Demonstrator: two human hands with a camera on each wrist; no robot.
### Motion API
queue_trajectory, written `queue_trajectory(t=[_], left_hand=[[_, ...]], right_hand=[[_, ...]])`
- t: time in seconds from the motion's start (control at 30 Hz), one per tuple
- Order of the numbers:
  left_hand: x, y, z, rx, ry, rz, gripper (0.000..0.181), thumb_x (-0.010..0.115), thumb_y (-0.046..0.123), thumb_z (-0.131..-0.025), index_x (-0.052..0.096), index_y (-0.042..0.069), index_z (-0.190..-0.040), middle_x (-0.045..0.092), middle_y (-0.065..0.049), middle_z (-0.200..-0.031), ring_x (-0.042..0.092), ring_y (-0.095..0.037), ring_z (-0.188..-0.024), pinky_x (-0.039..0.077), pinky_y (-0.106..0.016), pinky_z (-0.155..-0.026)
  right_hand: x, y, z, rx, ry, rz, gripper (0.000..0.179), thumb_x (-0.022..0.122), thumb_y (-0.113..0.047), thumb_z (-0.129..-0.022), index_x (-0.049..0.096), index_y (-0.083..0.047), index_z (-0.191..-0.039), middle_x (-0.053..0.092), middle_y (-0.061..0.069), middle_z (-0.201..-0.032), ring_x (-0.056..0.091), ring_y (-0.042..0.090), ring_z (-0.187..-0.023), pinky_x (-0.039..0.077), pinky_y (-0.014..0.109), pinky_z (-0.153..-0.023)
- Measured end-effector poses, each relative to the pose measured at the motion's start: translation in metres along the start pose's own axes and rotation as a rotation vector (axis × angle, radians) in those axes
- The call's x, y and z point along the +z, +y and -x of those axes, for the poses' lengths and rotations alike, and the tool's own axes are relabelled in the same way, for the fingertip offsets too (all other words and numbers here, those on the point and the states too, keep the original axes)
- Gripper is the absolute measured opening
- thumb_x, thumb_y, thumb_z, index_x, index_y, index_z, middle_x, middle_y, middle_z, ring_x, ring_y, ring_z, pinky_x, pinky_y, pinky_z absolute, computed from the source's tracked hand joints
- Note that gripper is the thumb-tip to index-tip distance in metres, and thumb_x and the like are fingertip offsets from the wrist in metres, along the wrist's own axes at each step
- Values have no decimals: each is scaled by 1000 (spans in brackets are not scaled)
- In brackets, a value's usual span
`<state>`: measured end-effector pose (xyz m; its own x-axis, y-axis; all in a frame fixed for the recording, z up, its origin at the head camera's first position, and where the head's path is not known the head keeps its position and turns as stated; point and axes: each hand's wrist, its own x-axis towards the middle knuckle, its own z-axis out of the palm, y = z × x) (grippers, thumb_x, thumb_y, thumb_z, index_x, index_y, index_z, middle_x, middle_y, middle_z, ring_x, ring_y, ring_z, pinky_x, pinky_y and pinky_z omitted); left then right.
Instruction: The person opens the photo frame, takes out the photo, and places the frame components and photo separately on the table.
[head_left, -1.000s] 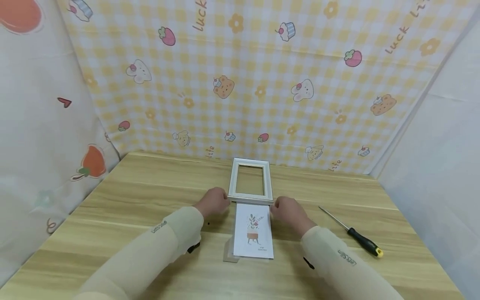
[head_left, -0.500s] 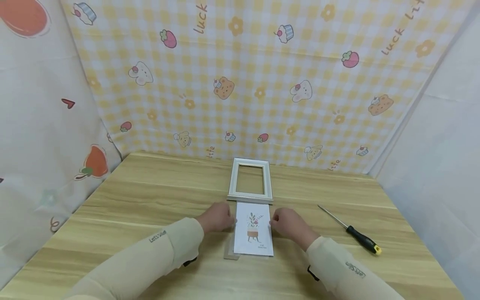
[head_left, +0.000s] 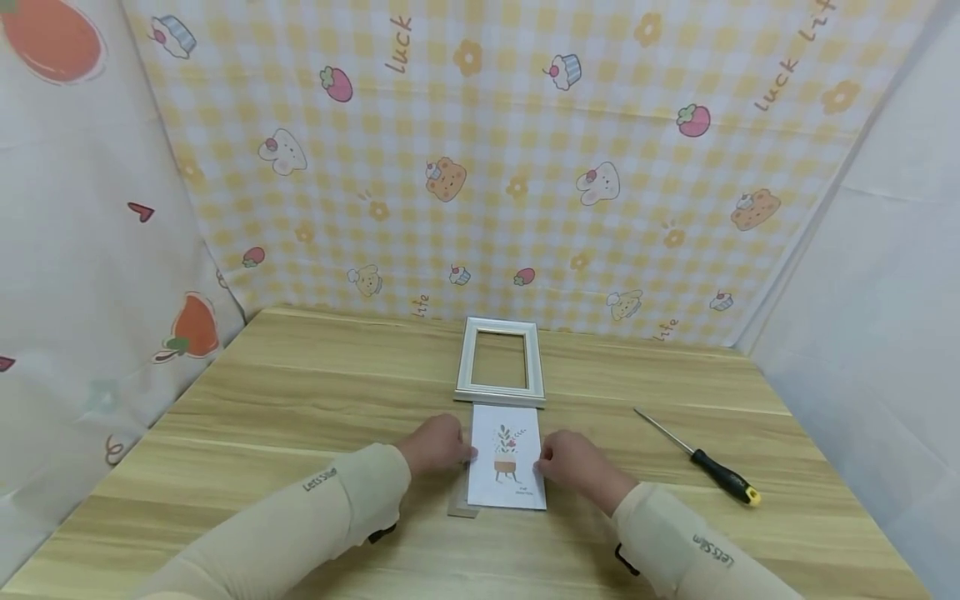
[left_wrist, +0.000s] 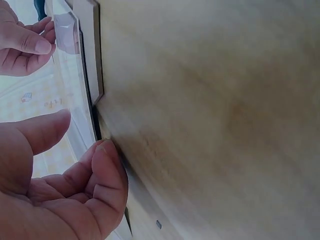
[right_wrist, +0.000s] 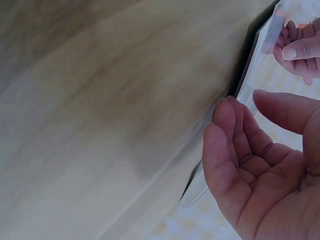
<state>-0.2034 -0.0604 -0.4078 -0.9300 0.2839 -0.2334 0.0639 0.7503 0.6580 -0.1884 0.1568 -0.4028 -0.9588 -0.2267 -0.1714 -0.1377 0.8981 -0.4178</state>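
Observation:
A white card with a potted-plant print [head_left: 507, 479] lies on the table just in front of an upright-patterned white picture frame [head_left: 466, 358]. My left hand [head_left: 435, 444] holds the card's left edge, thumb over its face and fingers curled at the rim. At the right edge my right hand [head_left: 577, 462] does the same. Both wrist views show each thumb [left_wrist: 55, 127] above the sheet and the fingertips [right_wrist: 220, 145] at its edge; firm contact is unclear. A thin greyish piece [head_left: 462, 507] sticks out under the card's lower left corner.
A screwdriver with a black and yellow handle [head_left: 723, 477] lies on the wooden table [head_left: 322, 367] to the right. A patterned cloth [head_left: 495, 225] hangs behind the table. A small dark bit [left_wrist: 159, 224] lies on the table.
Both hands have come away from the lower corners of the picture frame and moved nearer me along the card's sides. The card has shifted slightly toward the frame.

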Motion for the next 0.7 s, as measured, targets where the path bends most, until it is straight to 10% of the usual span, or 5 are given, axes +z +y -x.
queue_trajectory(t=[0.7], left_hand=[[6, 6, 2, -30, 14, -175, 46, 69, 19, -89, 43, 11, -53, 35, 3, -51, 35, -10, -48, 29, -21, -47]], right_hand=[[1, -4, 3, -11, -11, -7, 19, 72, -10, -84, 60, -7, -69, 50, 0, -61, 46, 13, -59, 38, 25, -54]])
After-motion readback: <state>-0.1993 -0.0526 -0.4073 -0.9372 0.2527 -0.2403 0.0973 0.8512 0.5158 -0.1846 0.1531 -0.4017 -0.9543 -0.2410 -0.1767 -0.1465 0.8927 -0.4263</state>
